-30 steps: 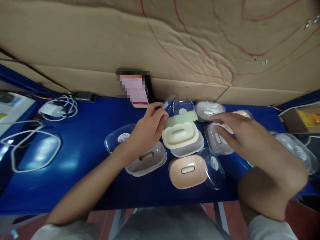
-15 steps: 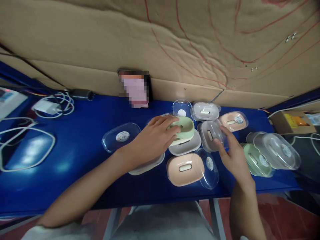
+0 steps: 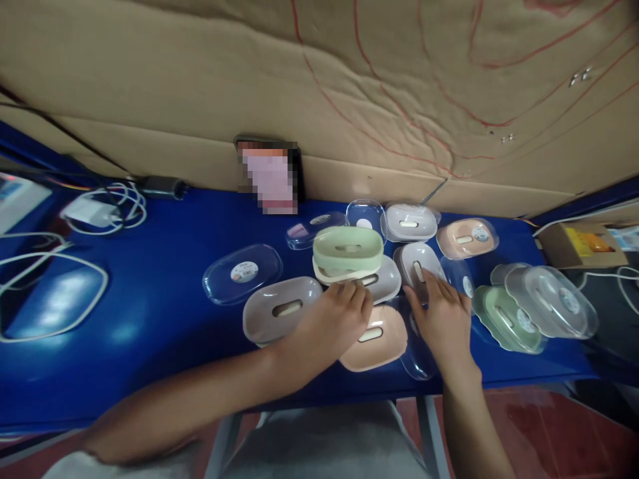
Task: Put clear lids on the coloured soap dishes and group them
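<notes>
My left hand [image 3: 347,309] is closed, its fingers curled over the near rim of a light grey soap dish [image 3: 389,279] and above a peach soap dish [image 3: 372,356]. What its fingertips hold is hidden. A pale green soap dish [image 3: 347,246] sits on a cream one [image 3: 339,274], overlapping the light grey dish. My right hand [image 3: 444,316] has its thumb and fingers at the near end of another grey soap dish [image 3: 417,256], fingers dipping inside. A clear lid [image 3: 459,276] with a round label lies right of that dish, partly behind the hand.
More clear lids [image 3: 242,273] lie around. A grey dish [image 3: 274,319] is at left; lidded grey [image 3: 410,223] and peach dishes [image 3: 466,238] stand behind. Lidded green dishes [image 3: 509,319] are at right. A phone [image 3: 269,176] leans on the cardboard [image 3: 174,86]; cables [image 3: 107,209] lie left.
My left hand has left the green dish and moved toward me; that dish now sits slightly further left. The lid over the right-hand grey dish has shifted right, and my right hand reaches into the dish.
</notes>
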{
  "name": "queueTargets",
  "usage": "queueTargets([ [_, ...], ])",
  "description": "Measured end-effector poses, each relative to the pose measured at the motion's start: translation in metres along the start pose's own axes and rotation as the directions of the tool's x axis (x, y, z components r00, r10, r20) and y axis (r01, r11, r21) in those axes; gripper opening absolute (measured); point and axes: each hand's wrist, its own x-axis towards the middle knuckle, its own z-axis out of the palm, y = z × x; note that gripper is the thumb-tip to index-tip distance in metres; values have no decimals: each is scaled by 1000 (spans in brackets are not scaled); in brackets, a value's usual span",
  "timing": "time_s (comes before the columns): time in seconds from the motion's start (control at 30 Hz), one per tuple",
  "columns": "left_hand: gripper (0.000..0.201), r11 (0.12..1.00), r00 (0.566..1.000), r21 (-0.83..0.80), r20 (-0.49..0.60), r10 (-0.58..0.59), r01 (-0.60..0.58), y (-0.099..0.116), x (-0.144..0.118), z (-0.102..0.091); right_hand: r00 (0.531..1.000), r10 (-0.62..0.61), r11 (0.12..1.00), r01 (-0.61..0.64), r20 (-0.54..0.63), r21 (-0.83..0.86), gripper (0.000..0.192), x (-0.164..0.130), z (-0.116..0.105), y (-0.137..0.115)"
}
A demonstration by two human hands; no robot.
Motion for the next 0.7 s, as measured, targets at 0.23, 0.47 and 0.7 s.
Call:
queueTargets([
  [0.23,25,979,998,-199,38,-49,56,-10,10,20,998,-61,998,61,-16,-4,41,11,0,6],
  [0.47,24,931,992,-342,61,-114,128,-28,13,5,983,97,960,-51,-156,274,42,2,-3,21],
  [0.7,23,964,993,-238,30,-117,121,-25,3,-9,961,-254,909,276,-110,311,39,17,-11,11],
])
